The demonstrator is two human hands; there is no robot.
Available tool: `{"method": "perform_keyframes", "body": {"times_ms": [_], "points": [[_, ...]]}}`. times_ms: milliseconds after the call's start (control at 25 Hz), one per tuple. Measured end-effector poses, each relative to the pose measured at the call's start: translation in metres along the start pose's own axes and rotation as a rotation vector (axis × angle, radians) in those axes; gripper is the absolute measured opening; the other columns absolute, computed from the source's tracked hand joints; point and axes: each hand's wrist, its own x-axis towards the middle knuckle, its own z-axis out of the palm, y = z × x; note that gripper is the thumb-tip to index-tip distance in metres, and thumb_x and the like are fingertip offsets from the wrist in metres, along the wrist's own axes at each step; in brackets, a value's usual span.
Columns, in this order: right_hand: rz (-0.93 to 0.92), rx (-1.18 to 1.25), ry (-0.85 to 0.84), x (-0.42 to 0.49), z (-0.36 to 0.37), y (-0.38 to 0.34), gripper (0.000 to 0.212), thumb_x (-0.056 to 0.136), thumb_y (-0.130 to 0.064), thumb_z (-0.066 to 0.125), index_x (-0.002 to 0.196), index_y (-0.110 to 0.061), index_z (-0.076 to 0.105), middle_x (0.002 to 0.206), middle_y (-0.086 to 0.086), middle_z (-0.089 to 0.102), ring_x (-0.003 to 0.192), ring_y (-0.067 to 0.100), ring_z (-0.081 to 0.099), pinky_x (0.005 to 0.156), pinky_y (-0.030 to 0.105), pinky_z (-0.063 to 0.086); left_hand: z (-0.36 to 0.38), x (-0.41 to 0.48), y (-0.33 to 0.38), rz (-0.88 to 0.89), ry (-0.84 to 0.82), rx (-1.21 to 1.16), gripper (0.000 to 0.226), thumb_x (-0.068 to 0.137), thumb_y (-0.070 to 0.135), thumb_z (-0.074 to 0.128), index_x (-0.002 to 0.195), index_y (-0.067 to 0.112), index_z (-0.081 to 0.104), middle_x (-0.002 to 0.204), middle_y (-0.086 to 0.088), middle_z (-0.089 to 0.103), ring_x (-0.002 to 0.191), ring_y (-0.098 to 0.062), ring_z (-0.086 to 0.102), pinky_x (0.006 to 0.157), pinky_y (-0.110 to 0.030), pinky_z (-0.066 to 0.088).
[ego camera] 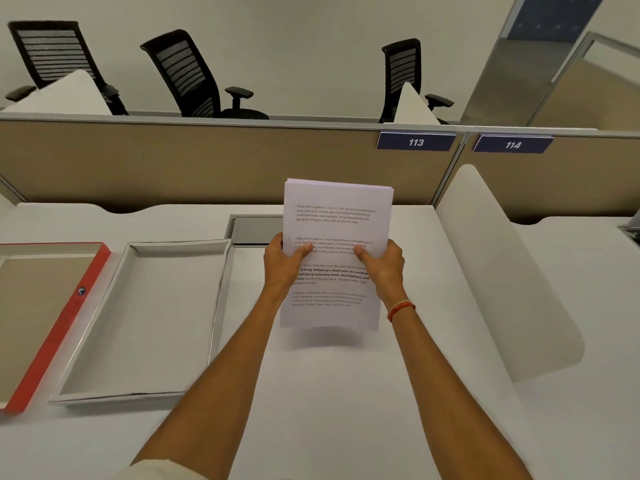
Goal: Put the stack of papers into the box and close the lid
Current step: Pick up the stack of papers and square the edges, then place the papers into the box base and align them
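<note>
- Left hand (284, 263) and right hand (381, 265) each pinch the stack of papers (336, 216), upright above the worktop (346, 393).
- The open box (138, 398) waits left, its red lid (55, 344) beside it.
- Risk: a loosened pinch lets sheets fan out; corners may catch the box wall.

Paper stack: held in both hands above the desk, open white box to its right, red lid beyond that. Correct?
Not quite. The head view shows the open white box to the left of the paper stack, not its right. The rest stands: both hands, left and right, hold the stack above the desk, and the red lid lies beyond the box.
</note>
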Motion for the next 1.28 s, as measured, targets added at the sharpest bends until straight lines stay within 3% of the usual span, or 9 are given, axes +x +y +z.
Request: {"method": "perform_keyframes", "body": {"times_ms": [80, 240, 560, 920, 1280], "points": [[0.026, -0.02, -0.023, 0.002, 0.009, -0.005, 0.042, 0.079, -0.025, 0.078, 0.111, -0.013, 0.055, 0.114, 0.009, 0.067, 0.09, 0.026, 0.069, 0.067, 0.032, 0.061, -0.01, 0.001, 0.003, -0.008, 0.024, 0.028, 0.046, 0.083, 0.029, 0.075, 0.122, 0.013, 0.056, 0.117, -0.008, 0.068, 0.091, -0.026, 0.072, 0.076, -0.04, 0.063], [0.064, -0.094, -0.082, 0.003, 0.033, -0.016, 0.047, 0.074, -0.025, 0.082, 0.111, -0.001, 0.064, 0.113, 0.015, 0.069, 0.097, 0.033, 0.07, 0.082, 0.046, 0.06, -0.035, 0.005, 0.006, -0.013, 0.07, 0.091, 0.044, 0.084, 0.026, 0.075, 0.122, 0.012, 0.059, 0.117, -0.008, 0.069, 0.092, -0.027, 0.072, 0.077, -0.04, 0.063], [0.101, -0.152, -0.168, -0.027, 0.093, -0.036, 0.04, 0.079, -0.02, 0.078, 0.109, 0.002, 0.063, 0.113, 0.019, 0.068, 0.098, 0.034, 0.069, 0.073, 0.032, 0.055, -0.099, 0.018, 0.001, -0.071, 0.129, 0.172, 0.041, 0.082, 0.024, 0.076, 0.118, 0.01, 0.063, 0.116, -0.011, 0.071, 0.091, -0.028, 0.072, 0.078, -0.044, 0.062], [0.189, -0.173, -0.231, -0.068, 0.175, -0.054, 0.039, 0.078, -0.022, 0.08, 0.106, -0.006, 0.056, 0.119, 0.017, 0.066, 0.105, 0.034, 0.067, 0.088, 0.041, 0.057, -0.189, 0.031, -0.006, -0.166, 0.151, 0.221, 0.042, 0.081, 0.022, 0.078, 0.118, 0.008, 0.064, 0.122, -0.014, 0.069, 0.102, -0.034, 0.07, 0.085, -0.047, 0.06], [0.207, -0.186, -0.277, -0.102, 0.248, -0.064, 0.045, 0.078, -0.022, 0.079, 0.115, -0.005, 0.062, 0.119, 0.015, 0.068, 0.102, 0.033, 0.068, 0.084, 0.039, 0.058, -0.268, 0.047, -0.016, -0.228, 0.144, 0.248, 0.043, 0.08, 0.021, 0.078, 0.118, 0.007, 0.063, 0.121, -0.014, 0.069, 0.103, -0.033, 0.07, 0.085, -0.047, 0.059]]}}
